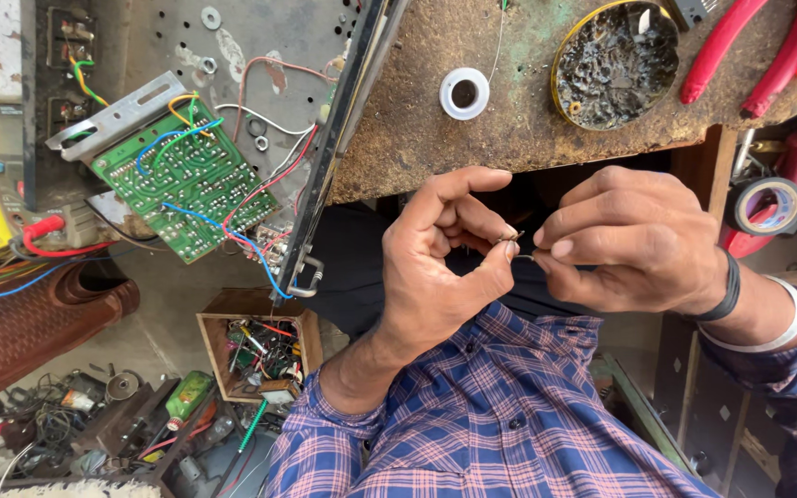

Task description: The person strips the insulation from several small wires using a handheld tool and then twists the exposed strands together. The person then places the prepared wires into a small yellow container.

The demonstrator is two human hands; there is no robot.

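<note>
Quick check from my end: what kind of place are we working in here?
Most likely an electronics repair bench: a green circuit board with loose wires, a solder spool, and red-handled pliers on the worn wooden table.

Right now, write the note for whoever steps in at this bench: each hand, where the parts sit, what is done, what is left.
Left hand: pinch grip on one end of a small electronic part, held below the bench edge.
Right hand: pinching the part's thin wire lead from the other side.
Green circuit board: lying on the open metal chassis, wires attached.
On the bench: solder spool, round tin, red-handled pliers.
Done: the part is in hand.
Left: it is not on the board yet.
</note>
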